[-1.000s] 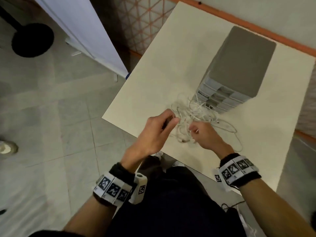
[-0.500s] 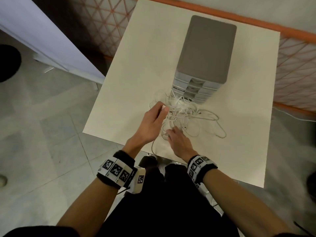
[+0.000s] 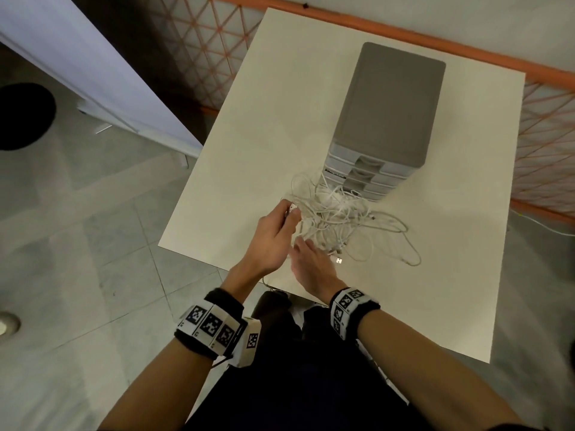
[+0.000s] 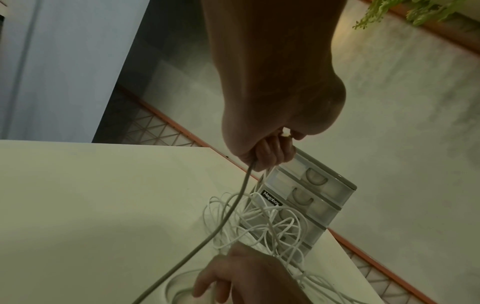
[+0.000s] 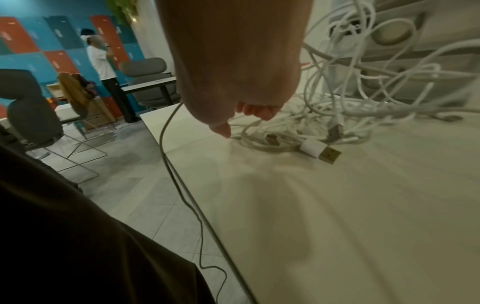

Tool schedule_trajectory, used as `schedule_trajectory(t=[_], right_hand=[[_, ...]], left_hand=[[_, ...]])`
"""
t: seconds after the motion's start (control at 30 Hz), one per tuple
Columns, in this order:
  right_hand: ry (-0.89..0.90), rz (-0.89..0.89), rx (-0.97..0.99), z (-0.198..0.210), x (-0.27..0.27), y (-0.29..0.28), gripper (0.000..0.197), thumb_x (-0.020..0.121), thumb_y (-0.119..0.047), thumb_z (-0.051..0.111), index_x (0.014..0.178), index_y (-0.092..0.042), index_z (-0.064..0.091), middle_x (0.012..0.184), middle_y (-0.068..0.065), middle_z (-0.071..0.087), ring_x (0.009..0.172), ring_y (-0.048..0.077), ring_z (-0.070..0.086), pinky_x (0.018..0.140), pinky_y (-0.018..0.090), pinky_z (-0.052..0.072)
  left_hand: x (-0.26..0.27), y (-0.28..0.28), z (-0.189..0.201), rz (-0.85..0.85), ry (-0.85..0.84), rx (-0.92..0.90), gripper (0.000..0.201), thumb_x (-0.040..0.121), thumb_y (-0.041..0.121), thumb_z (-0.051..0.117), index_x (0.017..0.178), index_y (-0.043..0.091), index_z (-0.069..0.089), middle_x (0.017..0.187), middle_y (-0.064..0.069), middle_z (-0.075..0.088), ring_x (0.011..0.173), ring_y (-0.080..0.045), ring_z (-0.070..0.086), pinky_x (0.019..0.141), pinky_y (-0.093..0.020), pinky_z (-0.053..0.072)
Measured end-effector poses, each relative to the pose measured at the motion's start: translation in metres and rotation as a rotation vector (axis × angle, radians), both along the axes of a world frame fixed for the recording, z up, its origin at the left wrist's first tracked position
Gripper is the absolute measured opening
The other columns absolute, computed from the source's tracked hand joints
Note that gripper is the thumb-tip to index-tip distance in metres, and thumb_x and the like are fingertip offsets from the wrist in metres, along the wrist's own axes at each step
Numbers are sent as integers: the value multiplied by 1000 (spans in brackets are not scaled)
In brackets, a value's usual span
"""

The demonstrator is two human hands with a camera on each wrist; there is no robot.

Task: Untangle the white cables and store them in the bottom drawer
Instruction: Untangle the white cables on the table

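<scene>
Head view: the white cables (image 3: 334, 217) lie in a tangle on the table (image 3: 264, 119), touching the front of the closed drawer unit (image 3: 385, 119). Left hand (image 3: 269, 237) clenches strands lifted from the pile; right hand (image 3: 311, 265) hovers beside it, fingers loose, holding nothing
</scene>
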State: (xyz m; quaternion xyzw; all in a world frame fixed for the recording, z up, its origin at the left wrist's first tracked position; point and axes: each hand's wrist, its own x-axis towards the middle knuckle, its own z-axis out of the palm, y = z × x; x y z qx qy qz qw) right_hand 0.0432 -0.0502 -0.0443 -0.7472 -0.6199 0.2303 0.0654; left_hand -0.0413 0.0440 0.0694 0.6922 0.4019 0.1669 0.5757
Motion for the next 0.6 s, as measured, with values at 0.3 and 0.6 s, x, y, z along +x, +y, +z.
schedule_trajectory(t=[0.3,0.6], right_hand=[[317,-220,-49,3,17,13,10,97,-13,52,89,-10,59,98,3,51,87,23,54,75,45,50],[604,-439,94,36,40,8,11,100,-16,52,93,-19,60,84,-3,65,75,13,61,72,35,52]], left_hand=[[-10,10,-10,50,-16,-37,29,106,23,41,78,15,42,67,2,38,63,-13,34,59,-32,34],[-14,15,-37,110,157,-38,32,101,24,52,79,1,47,68,-1,40,60,-9,33,58,-26,32]])
